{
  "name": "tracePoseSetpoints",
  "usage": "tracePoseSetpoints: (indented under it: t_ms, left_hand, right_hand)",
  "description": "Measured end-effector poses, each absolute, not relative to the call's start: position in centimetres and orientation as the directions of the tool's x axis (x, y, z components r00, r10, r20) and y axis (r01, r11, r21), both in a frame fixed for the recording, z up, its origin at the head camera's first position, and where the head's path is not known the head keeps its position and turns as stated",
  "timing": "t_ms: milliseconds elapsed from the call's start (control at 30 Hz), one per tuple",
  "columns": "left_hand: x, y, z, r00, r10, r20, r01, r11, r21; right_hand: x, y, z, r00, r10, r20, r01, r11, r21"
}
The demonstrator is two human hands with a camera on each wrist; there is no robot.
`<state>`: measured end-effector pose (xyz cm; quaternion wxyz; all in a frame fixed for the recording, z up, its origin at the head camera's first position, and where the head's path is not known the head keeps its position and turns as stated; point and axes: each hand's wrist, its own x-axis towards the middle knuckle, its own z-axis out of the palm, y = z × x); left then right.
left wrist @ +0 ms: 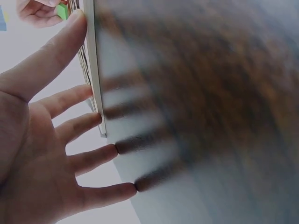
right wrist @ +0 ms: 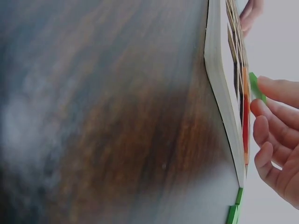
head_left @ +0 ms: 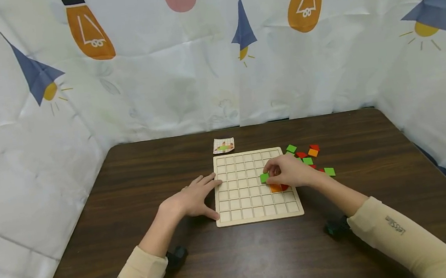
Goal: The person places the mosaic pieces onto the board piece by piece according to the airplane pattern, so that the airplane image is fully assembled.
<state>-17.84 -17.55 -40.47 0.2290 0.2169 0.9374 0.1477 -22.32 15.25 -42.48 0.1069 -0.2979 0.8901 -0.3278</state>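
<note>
A pale wooden grid board [head_left: 241,201] lies on the dark table. Along its left edge rests my left hand [head_left: 194,198], fingers spread and straight, with thumb and fingertips touching the board and table. My right hand [head_left: 291,171] is over the board's right side and pinches a green square tile [head_left: 264,178] between thumb and fingertips. In the right wrist view the green tile [right wrist: 256,87] stands tilted just above the board's surface. Below that hand, an orange tile [head_left: 275,188] and a red tile [head_left: 284,187] sit in the grid, partly covered by the hand.
Several loose green, red and orange tiles lie right of the board, among them a green tile [head_left: 329,172] and an orange tile [head_left: 313,152]. Behind the board lies a small pattern card [head_left: 223,145]. A printed white curtain [head_left: 184,92] hangs beyond the table [head_left: 151,166].
</note>
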Motion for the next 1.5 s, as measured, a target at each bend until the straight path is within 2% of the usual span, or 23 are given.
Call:
tracePoseSetpoints:
  t_ms: [567,800,1100,1500]
  left_hand:
    - [-17.9,-17.5,-40.3,-0.797,0.483,-0.362,0.347,0.857,0.381]
    - [-17.9,-17.5,-40.4,-0.795,0.484,-0.366,0.343,0.856,0.387]
    - [-17.9,-17.5,-40.5,-0.800,0.481,-0.360,0.342,0.857,0.386]
    - [-17.9,-17.5,-40.5,-0.798,0.483,-0.360,0.345,0.857,0.383]
  right_hand:
    - [-22.7,14.5,-43.0,-0.780,-0.626,0.014,-0.512,0.623,-0.591]
    - [-22.6,14.8,-43.0,-0.776,-0.630,0.011,-0.497,0.601,-0.625]
    - [-22.8,16.7,-42.6,-0.809,-0.588,0.018,-0.452,0.601,-0.659]
    - [-24.3,20.1,-42.0,-0.882,-0.469,0.040,-0.375,0.650,-0.661]
